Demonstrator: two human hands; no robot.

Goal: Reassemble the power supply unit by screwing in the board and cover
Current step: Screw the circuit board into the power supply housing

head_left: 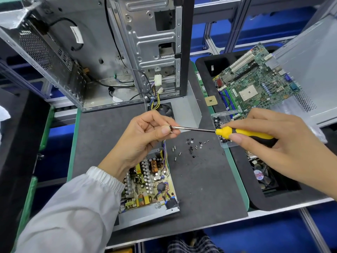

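I am holding the screwdriver (242, 133) level across the middle of the frame: my right hand (279, 141) wraps its yellow-and-black handle at centre right, and my left hand (145, 136) pinches a small dark screw (170, 127) onto the tip with thumb and fingers – so both hands are closed on something, neither is free

The power supply unit (151, 181) lies open in the lower centre on the grey mat (200, 179), its board (145, 179) seated in the metal tray under my left wrist, coils and capacitors fully exposed. I cannot tell from here whether any board screws are already in. The cover (184, 110), with its fan, rests apart at the upper centre, joined to the unit only by the bundle of wires

Loose screws (191, 147) are scattered on the mat just right of the unit, with more in the clear plastic box (222, 125) behind the screwdriver handle

My reading – the job is at an early stage: a screw is being loaded for the board, while fitting and fastening the cover are undone
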